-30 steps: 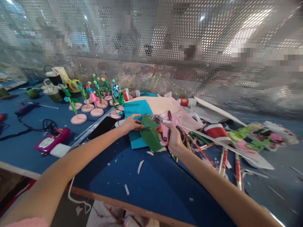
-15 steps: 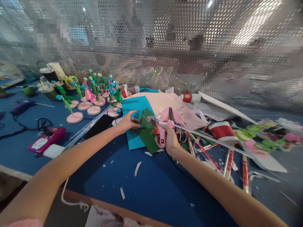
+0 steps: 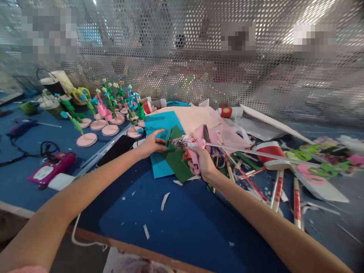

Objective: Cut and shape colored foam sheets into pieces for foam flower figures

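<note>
My right hand (image 3: pixel 205 165) grips a pink glue gun (image 3: pixel 196 143). A long clear glue stick (image 3: pixel 250 150) runs out of its back. The gun's nozzle, wrapped in something crumpled and silvery, points left at my left hand (image 3: pixel 152 145). My left hand has its fingers curled on a small dark green paper piece (image 3: pixel 169 135), partly hidden by the fingers. Beneath both hands lies a dark green sheet (image 3: pixel 180 168), which overlaps a blue sheet (image 3: pixel 159 123). Scissors (image 3: pixel 218 157) lie just behind my right hand.
Several small paper-plant models on pink round bases (image 3: pixel 87 140) stand at the left, near a black phone (image 3: pixel 116 150) and a magenta device (image 3: pixel 54 170). At the right are a red-and-white paper cup (image 3: pixel 269 153), striped sticks and scraps. A perforated metal screen (image 3: pixel 182 76) rises behind.
The view has shifted slightly. My right hand and the glue gun have turned a little, the nozzle staying close to my left fingers. Both hands keep their holds.
</note>
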`<state>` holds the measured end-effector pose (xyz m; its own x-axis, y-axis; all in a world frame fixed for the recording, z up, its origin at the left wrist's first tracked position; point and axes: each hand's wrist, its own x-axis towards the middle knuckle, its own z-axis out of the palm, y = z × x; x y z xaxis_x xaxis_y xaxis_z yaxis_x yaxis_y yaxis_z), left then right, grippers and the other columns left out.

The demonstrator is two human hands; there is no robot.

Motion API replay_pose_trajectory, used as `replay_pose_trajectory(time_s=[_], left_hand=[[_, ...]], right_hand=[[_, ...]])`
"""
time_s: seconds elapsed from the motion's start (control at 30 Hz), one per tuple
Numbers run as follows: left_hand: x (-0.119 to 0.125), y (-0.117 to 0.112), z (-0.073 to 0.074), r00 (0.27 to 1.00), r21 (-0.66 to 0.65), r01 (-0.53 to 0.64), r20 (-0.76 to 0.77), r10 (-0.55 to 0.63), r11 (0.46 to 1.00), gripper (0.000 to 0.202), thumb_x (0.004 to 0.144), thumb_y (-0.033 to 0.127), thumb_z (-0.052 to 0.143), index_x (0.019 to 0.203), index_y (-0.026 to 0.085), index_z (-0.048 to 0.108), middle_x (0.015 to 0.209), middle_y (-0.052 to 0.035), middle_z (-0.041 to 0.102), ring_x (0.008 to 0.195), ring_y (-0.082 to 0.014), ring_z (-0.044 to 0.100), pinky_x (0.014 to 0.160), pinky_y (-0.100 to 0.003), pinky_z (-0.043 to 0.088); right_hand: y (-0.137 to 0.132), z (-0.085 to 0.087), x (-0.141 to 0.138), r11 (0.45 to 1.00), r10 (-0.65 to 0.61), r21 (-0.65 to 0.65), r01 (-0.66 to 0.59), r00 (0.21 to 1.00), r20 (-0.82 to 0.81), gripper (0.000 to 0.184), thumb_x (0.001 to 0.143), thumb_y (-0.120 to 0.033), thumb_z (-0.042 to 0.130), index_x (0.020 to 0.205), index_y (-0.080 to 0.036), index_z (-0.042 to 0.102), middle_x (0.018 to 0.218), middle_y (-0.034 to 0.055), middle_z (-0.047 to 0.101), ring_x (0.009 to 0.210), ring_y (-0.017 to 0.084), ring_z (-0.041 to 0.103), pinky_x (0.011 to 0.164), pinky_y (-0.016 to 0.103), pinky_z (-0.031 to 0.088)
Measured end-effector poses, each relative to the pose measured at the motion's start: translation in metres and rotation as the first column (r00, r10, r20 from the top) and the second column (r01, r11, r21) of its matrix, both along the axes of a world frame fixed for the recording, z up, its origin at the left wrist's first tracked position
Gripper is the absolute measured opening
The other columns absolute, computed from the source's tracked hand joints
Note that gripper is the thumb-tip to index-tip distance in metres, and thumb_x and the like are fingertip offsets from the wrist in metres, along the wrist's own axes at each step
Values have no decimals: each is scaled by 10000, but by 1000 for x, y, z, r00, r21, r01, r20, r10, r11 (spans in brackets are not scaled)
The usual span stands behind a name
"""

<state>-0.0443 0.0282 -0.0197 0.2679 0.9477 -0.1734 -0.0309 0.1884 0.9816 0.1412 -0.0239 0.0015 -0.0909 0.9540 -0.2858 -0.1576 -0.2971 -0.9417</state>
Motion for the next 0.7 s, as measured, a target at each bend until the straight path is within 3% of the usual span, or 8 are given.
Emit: replay_pose_trajectory(time_s=[0.13, 0.7], left_hand=[[1, 0, 0, 1000, -4, -14, 1, 14, 1000, 874, 520, 31, 746, 1300, 201, 389, 748, 23, 569, 611, -104, 590, 652, -282, 521], [0, 2, -1, 1000, -3, -14, 19, 14, 1000, 930, 508, 56, 771, 1324, 171, 339, 769, 8, 589, 627, -111, 600, 638, -273, 518]], right_hand=[[0, 2, 0, 1000, -9, 4, 9, 1000, -4, 194, 666, -302, 493, 522, -174, 490, 437, -8, 539, 224, 44, 266, 215, 194, 193], [0, 5, 3, 999, 25, -49, -22, 998, 66, 232, 721, -229, 448, 497, -170, 470, 321, -38, 415, 216, 48, 253, 203, 180, 194]])
